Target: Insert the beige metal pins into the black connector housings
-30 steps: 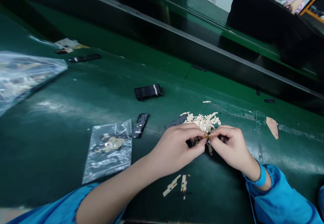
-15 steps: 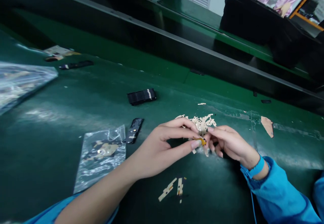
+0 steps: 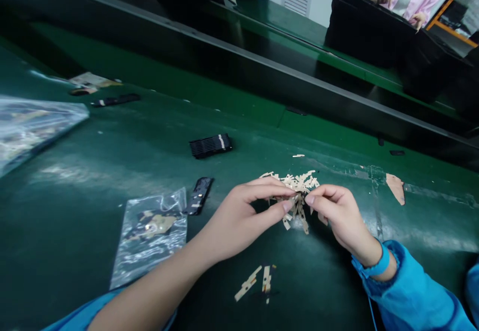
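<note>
Left hand (image 3: 243, 216) and right hand (image 3: 339, 214) meet over a pile of beige pieces (image 3: 307, 180) on the green desk (image 3: 157, 141). Small dark piece (image 3: 300, 195) sits between their fingertips; can't tell whether either hand's fingers are clamped on it. 2 beige strips (image 3: 247, 284) lie nearer the person, clear bag (image 3: 149, 251) left.

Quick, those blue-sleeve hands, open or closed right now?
Left hand: fingertips over the pale pieces; open or holding, can't tell.
Right hand: closed in a pinch; can't tell if anything's inside.
</note>
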Available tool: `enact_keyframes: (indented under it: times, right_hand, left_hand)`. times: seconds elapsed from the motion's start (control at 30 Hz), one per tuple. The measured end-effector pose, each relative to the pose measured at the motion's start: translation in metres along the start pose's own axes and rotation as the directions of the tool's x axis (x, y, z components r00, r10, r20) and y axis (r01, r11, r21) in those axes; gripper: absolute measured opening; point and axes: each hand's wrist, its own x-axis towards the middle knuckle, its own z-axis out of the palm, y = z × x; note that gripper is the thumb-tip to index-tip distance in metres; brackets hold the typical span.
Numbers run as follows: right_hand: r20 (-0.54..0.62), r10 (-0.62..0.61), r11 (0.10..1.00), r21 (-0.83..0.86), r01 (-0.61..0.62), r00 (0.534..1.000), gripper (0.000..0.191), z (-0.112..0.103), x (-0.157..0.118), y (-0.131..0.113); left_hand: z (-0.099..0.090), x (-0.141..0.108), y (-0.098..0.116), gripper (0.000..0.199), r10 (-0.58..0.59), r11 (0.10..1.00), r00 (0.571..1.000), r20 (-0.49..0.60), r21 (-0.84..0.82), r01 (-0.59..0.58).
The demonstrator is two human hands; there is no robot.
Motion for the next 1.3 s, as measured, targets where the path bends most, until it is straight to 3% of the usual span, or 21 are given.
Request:
enact_keyframes:
  times: [0.1, 0.2, 0.33, 0.57, 0.97, 1.1, 1.3]
  right_hand:
    - [-0.067, -0.174, 0.978, -0.126, 0.165, 0.982, 0.012, 0.004, -0.004, 0.007]
    - [-0.089, -0.342, 0.919, -0.240, 0.313, 0.936, 0.011, 0.006, -0.008, 0.012]
    - [-0.085, -0.449, 0.858, -0.318, 0.403, 0.890, 0.011, 0.007, -0.009, 0.014]
    - [-0.019, -0.373, 0.884, -0.311, 0.349, 0.928, 0.012, 0.009, -0.009, 0.015]
    - [-0.057, -0.211, 0.952, -0.239, 0.192, 0.976, 0.011, 0.004, -0.008, 0.001]
    - [-0.062, -0.208, 0.955, -0.227, 0.189, 0.976, 0.010, 0.003, -0.010, 0.001]
    - [-0.063, -0.204, 0.964, -0.189, 0.189, 0.977, 0.008, 0.003, -0.010, 0.003]
  left_hand:
    - [0.006, 0.000, 0.000, 0.024, -0.122, 0.991, 0.993, -0.005, -0.058, 0.122]
    - [0.008, 0.001, 0.000, 0.025, -0.245, 0.961, 0.969, 0.028, -0.124, 0.246]
    - [0.009, 0.002, 0.001, 0.023, -0.292, 0.926, 0.954, 0.075, -0.228, 0.301]
    - [0.012, -0.003, -0.003, 0.010, -0.109, 0.970, 0.993, -0.050, -0.223, 0.095]
    - [0.009, -0.007, 0.007, 0.016, 0.032, 0.999, 0.999, 0.012, -0.033, -0.031]
    - [0.009, -0.008, 0.008, 0.014, -0.008, 0.998, 1.000, 0.022, -0.063, 0.010]
    - [0.011, -0.005, 0.007, 0.013, -0.180, 0.977, 0.982, 0.062, -0.103, 0.186]
